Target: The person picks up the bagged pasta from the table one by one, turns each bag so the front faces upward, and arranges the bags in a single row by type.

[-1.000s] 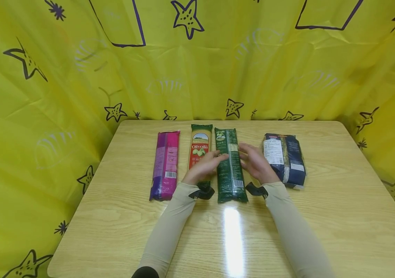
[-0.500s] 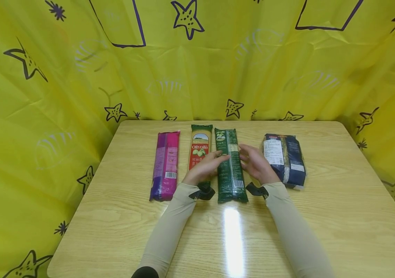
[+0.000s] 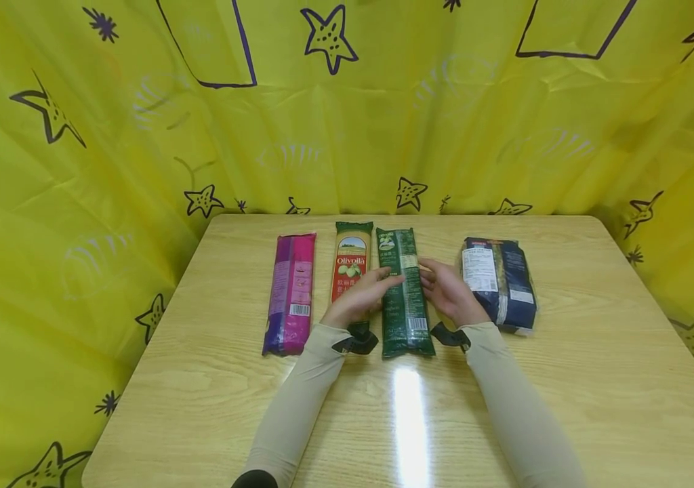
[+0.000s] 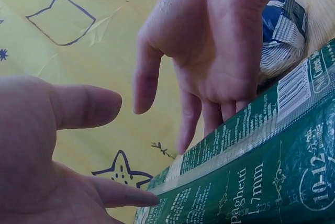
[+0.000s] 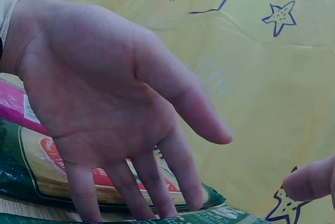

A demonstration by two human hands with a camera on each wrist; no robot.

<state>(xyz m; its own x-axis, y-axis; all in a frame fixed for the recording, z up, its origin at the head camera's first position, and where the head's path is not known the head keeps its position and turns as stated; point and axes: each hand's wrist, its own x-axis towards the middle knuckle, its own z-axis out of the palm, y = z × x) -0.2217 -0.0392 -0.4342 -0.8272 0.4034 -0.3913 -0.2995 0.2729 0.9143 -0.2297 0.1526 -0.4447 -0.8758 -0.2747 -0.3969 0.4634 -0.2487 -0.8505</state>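
A green spaghetti packet [image 3: 406, 315] lies back side up on the table between both hands. My left hand [image 3: 358, 297] is along its left edge, fingers fairly straight, with the thumb above the packet. On its right edge, my right hand [image 3: 449, 291] has its palm turned inward and fingers extended downward. In the left wrist view, the right hand [image 4: 214, 46] has its fingertips hidden behind the spaghetti packet [image 4: 251, 166]. The right wrist view shows the left hand [image 5: 104, 88] with its thumb raised and fingers reaching down to the packet's near edge.
Left of the green packet lies a red-labelled Olivoilà pasta packet [image 3: 352, 252], partly covered by the left hand. Farther left is a pink and purple packet [image 3: 291, 295]. A dark blue bag [image 3: 514, 281] sits right of the right hand. Yellow curtain [image 3: 347, 149] surrounds the wooden table [image 3: 200, 379].
Both hands and all the packets keep their places. The whole head view has shifted slightly, so everything sits a few pixels lower.
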